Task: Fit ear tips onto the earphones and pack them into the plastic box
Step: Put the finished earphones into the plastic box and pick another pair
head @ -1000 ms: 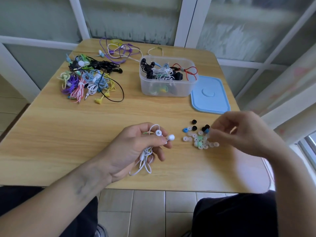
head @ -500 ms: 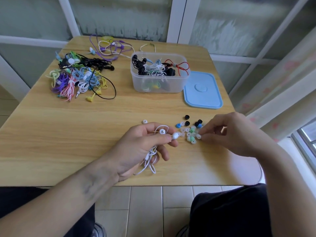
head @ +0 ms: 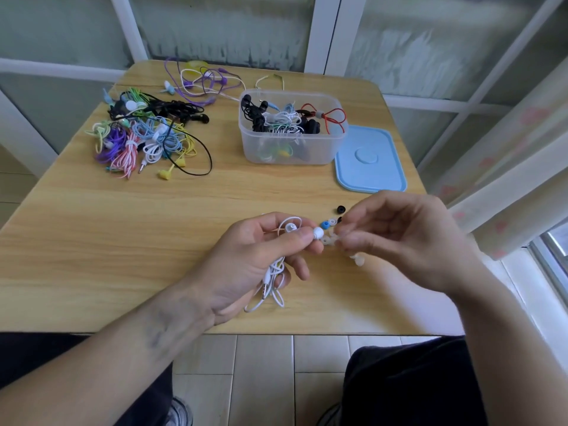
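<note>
Left hand (head: 258, 256) grips a coiled white wired earphone set (head: 275, 278) above the light wooden desk (head: 123, 241); thumb and forefinger pinch one white earbud (head: 318, 232), nozzle toward the right hand (head: 399, 238). Right fingers (head: 347, 238) drawn together just beside that earbud; blurred, cannot tell whether they hold a tip. Loose small silicone ear tips (head: 330, 224) lie between the hands. Clear plastic box (head: 292, 130) with earphones inside stands farther back, light blue lid (head: 370, 161) beside it. Multicoloured earphone pile (head: 144, 139) back left.
</note>
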Action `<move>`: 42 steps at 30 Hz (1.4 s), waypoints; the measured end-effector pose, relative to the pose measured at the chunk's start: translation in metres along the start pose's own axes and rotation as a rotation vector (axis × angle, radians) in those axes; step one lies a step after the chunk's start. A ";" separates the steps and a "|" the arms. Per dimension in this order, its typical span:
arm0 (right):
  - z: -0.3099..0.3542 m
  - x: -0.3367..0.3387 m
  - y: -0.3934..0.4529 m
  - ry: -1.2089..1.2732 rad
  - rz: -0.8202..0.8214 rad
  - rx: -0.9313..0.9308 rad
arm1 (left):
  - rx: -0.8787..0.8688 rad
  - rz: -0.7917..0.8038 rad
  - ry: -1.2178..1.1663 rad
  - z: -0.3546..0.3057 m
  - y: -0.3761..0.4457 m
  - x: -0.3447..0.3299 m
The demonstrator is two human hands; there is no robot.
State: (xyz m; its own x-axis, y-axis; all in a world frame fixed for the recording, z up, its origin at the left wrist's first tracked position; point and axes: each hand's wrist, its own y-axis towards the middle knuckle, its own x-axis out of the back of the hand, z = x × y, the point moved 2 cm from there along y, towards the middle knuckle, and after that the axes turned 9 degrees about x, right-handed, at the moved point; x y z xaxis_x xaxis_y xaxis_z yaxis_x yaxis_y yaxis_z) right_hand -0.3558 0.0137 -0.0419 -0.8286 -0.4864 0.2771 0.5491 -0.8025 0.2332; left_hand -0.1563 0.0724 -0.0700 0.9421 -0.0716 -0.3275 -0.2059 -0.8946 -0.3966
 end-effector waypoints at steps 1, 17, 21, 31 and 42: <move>0.001 -0.006 0.000 0.028 0.003 0.008 | -0.014 0.004 0.005 0.000 0.000 0.000; 0.006 -0.028 0.005 0.170 -0.053 0.049 | -0.035 0.047 -0.044 -0.004 -0.009 0.000; 0.009 -0.032 0.003 0.211 -0.072 0.004 | -0.064 0.034 -0.123 -0.006 -0.010 0.001; 0.012 -0.040 0.004 0.251 -0.095 0.031 | -0.146 0.013 -0.161 -0.006 -0.012 -0.002; 0.008 -0.041 0.004 0.301 -0.063 -0.009 | -0.148 -0.002 -0.139 -0.004 -0.013 -0.002</move>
State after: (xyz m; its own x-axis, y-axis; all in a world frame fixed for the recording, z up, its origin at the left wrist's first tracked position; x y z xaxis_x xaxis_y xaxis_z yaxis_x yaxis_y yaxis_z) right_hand -0.3189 0.0334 -0.0452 -0.8567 -0.5152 -0.0261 0.4961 -0.8366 0.2323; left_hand -0.1545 0.0823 -0.0614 0.8949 -0.0178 -0.4459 -0.1535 -0.9505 -0.2702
